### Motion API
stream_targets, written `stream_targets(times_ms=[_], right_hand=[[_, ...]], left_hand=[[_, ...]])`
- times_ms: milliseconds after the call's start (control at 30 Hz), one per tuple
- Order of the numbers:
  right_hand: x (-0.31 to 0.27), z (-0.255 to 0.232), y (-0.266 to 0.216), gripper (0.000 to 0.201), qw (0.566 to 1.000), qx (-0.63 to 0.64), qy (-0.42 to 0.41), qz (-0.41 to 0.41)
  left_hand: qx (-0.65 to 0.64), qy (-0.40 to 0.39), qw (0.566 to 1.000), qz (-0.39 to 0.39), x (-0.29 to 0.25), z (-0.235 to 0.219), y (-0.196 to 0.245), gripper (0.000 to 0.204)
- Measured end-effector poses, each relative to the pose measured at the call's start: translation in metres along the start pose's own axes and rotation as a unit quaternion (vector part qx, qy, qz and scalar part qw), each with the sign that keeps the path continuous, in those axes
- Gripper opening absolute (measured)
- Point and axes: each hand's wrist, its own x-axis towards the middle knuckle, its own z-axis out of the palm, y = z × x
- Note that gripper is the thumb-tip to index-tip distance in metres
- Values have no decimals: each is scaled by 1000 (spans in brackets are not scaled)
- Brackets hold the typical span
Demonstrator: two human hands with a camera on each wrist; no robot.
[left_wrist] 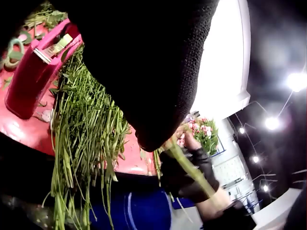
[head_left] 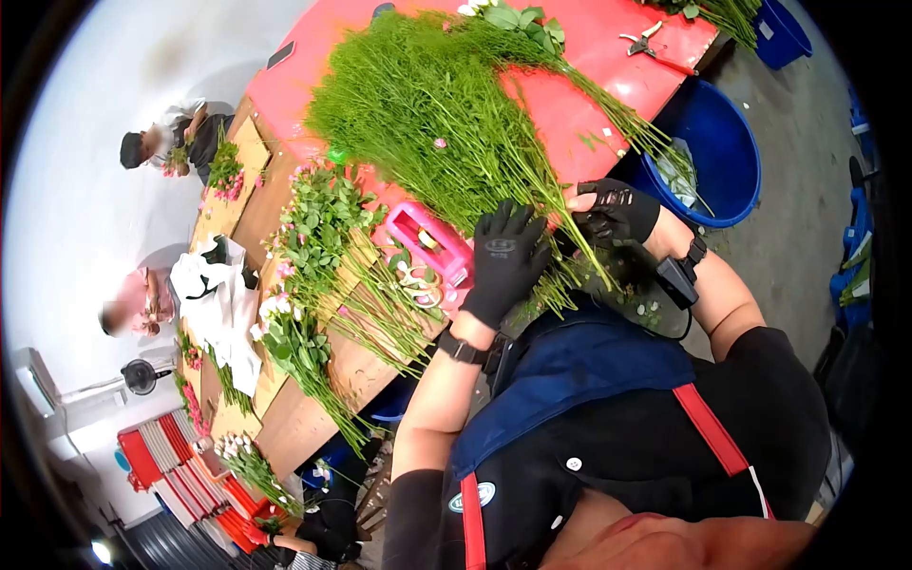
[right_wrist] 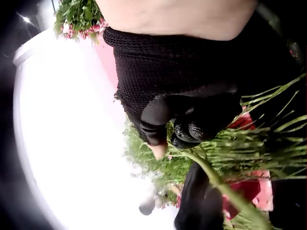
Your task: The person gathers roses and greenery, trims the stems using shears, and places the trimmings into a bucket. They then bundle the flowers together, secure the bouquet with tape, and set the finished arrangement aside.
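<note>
My left hand, in a black glove, lies over the lower stems of a large feathery green bunch, fingers together and extended in the head view. Beside it my gloved right hand has its fingers curled round a green stem; its bare thumb shows. In the right wrist view that stem runs out from the curled fingers. The left wrist view shows the stem between the hands, with the left palm side hidden by the dark glove.
Left of the bunch are a pink tape dispenser, scissors and rose bundles. Pruning shears lie at the red table's far edge. A blue bucket stands right. Two people work across the table.
</note>
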Motion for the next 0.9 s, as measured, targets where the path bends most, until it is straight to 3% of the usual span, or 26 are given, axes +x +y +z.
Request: stream_targets(times_ms=[67,100,133,200,233,267,333,367,400,433,467,500,567,633,667,700,767,800,833,867,900], right_hand=[[8,2,-3,12,998,51,14,-35],[12,11,-6,12,996,67,11,-61],[15,17,-9,11,993,83,7,-88],[25,12,0,12,990,140,22,-24],[23,20,7,14,986,153,46,-38],[20,30,16,16,982,167,71,-51],[20,39,28,20,990,141,-1,1],[12,52,31,22,994,92,52,-17],[-8,79,14,24,993,43,106,-38],[-18,87,3,29,990,-12,30,-138],[-47,117,-27,33,988,-12,24,-149],[-90,153,-56,33,972,-100,9,-213],[-125,183,-61,29,925,-172,-18,-338],[-133,217,-49,22,939,-186,-36,-288],[-126,230,-37,19,943,-194,-50,-266],[-109,245,-27,15,951,-226,-28,-210],[-37,231,32,19,935,-286,-12,-209],[-13,227,65,23,923,-305,4,-234],[-4,234,86,27,854,-418,6,-308],[35,208,132,31,722,-568,26,-395],[27,222,145,31,719,-593,-20,-361]], left_hand=[[75,-6,997,-4,6,14,-7,36],[106,40,993,23,4,24,-13,33],[40,42,998,-26,4,29,-16,32],[-91,48,988,-116,7,30,-20,29],[-128,108,973,-159,11,22,-12,24],[-233,108,944,-208,11,16,-10,24],[-432,107,845,-298,5,5,-8,26],[-485,112,816,-293,-1,9,-12,28],[-466,92,828,-298,-6,-1,-11,28],[-446,72,839,-303,-13,-14,-8,28],[-427,51,848,-310,-23,-23,-6,29],[-459,68,835,-298,-38,-21,-12,29],[-479,78,822,-299,-65,-32,-15,30],[-480,112,816,-304,-95,-46,-16,29],[-483,92,818,-298,-112,-56,-18,30],[-517,104,800,-286,-127,-70,-14,29],[-577,152,756,-271,-154,-98,7,28],[-601,187,729,-268,-166,-112,20,27],[-610,187,718,-279,-179,-118,24,26],[-619,188,706,-289,-192,-124,28,25],[-608,160,710,-316,-205,-129,26,24]])
